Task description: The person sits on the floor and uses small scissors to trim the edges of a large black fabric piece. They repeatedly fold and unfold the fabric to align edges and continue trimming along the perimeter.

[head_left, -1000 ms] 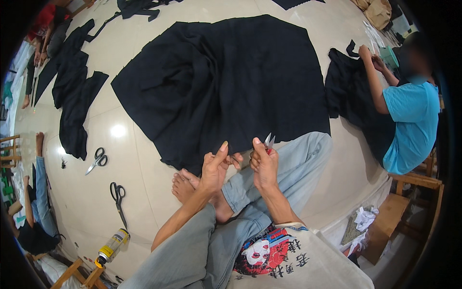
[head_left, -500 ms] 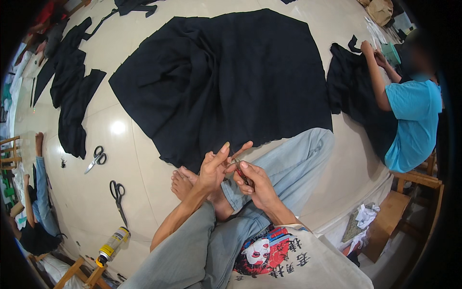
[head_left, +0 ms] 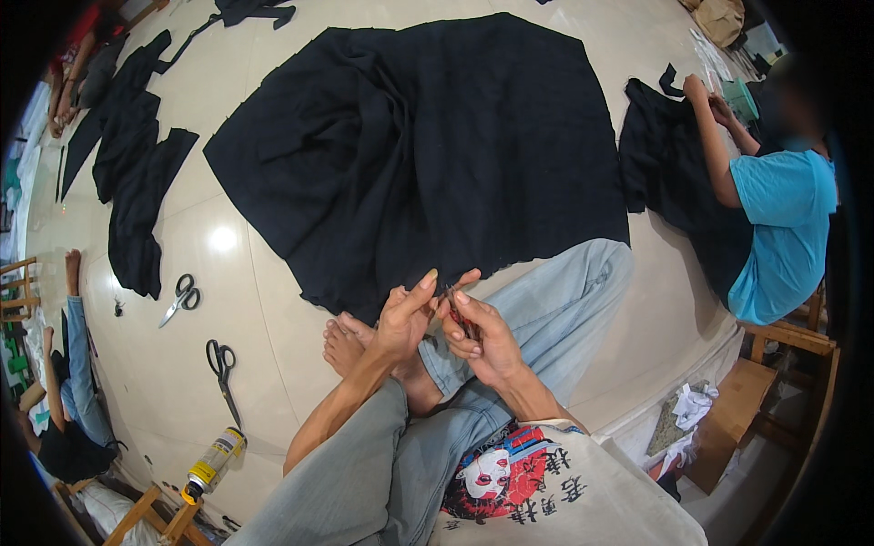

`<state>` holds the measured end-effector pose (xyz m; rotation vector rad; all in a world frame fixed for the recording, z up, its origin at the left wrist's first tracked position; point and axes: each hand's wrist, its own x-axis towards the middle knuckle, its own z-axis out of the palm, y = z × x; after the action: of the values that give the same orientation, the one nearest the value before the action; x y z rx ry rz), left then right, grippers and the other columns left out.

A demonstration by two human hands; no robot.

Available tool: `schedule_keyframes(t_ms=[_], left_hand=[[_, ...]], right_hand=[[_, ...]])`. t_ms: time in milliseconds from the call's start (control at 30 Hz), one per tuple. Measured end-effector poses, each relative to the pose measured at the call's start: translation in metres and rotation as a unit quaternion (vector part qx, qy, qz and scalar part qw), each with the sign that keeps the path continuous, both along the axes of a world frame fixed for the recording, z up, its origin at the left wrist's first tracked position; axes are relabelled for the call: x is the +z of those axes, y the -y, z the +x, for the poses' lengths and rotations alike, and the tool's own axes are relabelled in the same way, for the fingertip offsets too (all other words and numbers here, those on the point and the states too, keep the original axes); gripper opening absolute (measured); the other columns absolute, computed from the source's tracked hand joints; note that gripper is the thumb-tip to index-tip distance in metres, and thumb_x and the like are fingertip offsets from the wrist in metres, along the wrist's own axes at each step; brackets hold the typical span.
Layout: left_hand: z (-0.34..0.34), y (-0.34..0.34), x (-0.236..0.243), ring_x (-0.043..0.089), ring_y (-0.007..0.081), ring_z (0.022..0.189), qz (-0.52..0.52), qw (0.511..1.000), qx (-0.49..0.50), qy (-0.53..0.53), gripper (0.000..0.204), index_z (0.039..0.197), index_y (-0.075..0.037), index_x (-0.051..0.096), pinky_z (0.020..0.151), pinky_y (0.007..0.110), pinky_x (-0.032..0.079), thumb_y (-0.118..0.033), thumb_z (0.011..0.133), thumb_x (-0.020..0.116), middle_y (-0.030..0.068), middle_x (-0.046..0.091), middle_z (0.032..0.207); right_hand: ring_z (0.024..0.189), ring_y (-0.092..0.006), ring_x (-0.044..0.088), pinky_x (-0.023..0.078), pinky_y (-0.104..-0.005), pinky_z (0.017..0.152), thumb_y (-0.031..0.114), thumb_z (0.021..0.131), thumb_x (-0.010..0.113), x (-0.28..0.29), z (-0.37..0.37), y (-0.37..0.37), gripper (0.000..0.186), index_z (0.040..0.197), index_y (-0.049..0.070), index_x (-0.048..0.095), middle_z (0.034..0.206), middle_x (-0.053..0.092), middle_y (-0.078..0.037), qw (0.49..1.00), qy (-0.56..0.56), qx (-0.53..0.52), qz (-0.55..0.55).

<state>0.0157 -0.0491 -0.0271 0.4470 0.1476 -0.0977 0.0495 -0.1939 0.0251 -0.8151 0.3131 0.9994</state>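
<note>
The fingers of the right hand (head_left: 494, 344) are wrapped around small red-handled snips (head_left: 462, 321), whose tips point up toward the left hand (head_left: 399, 328). On that left hand the thumb stands up and one finger stretches out to the right, just behind the snips; whether it grips a thread or a bit of fabric I cannot tell. Right beyond both hands lies a large black cloth (head_left: 519, 136), spread over the pale tiled floor (head_left: 264, 364), folded and rumpled on its left half and flatter on its right. A bare foot (head_left: 337, 350) is by the left wrist, and a leg in light blue jeans (head_left: 555, 291) bends along the right side. Out to the left, scissors with silver blades (head_left: 185, 296) lie near black scissors (head_left: 221, 364), which point down toward a yellow can (head_left: 218, 460). Past them are long black fabric pieces (head_left: 137, 196). Far right, a co-worker in a blue shirt (head_left: 778, 227) sits with dark fabric (head_left: 678, 173) across the lap.
</note>
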Motion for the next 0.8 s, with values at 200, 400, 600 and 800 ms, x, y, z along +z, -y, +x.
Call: schedule_keyframes(t_ms=[200, 400, 600, 800], left_hand=[[-0.002, 0.002, -0.001, 0.049, 0.0397, 0.13, 0.01, 1.0, -0.001, 0.003, 0.033, 0.098, -0.003, 0.068, 0.109, 0.045, 0.04, -0.017, 0.106, 0.04, 0.0184, 0.069, 0.084], [-0.002, 0.001, -0.006, 0.057, 0.0385, 0.122, -0.011, 0.997, 0.033, -0.073, 0.041, 0.07, -0.005, 0.067, 0.106, 0.048, 0.042, -0.019, 0.103, 0.047, 0.0126, 0.07, 0.078], [0.003, -0.004, -0.001, 0.061, 0.0366, 0.115, 0.023, 0.998, 0.054, -0.013, 0.028, 0.091, -0.003, 0.067, 0.103, 0.045, 0.044, -0.019, 0.102, 0.048, 0.0146, 0.069, 0.094], [0.012, 0.012, 0.003, 0.061, 0.0214, 0.085, 0.04, 0.996, 0.027, -0.069, 0.034, 0.107, -0.001, 0.064, 0.081, 0.036, 0.047, -0.032, 0.103, 0.05, 0.0116, 0.067, 0.096]], right_hand=[[0.043, -0.0016, 0.029, 0.023, -0.0176, 0.04, 0.035, 0.103, 0.047, -0.004, 0.002, 0.001, 0.034, 0.091, 0.005, 0.058, 0.062, 0.046, 0.003, 1.0, 0.016, 0.01, -0.016], [0.042, -0.0019, 0.025, 0.022, -0.0191, 0.039, 0.04, 0.103, 0.047, -0.007, -0.002, 0.015, 0.037, 0.092, 0.006, 0.058, 0.057, 0.036, 0.006, 0.997, 0.006, -0.073, -0.027], [0.04, -0.0032, 0.024, 0.021, -0.0204, 0.038, 0.036, 0.101, 0.055, -0.037, 0.034, 0.006, 0.037, 0.071, 0.016, 0.046, 0.052, 0.028, 0.008, 0.985, -0.041, -0.17, -0.008], [0.042, -0.0017, 0.024, 0.02, -0.0212, 0.039, 0.027, 0.098, 0.062, -0.01, 0.033, -0.01, 0.039, 0.067, 0.02, 0.039, 0.052, 0.029, 0.01, 0.974, 0.093, -0.16, -0.132]])
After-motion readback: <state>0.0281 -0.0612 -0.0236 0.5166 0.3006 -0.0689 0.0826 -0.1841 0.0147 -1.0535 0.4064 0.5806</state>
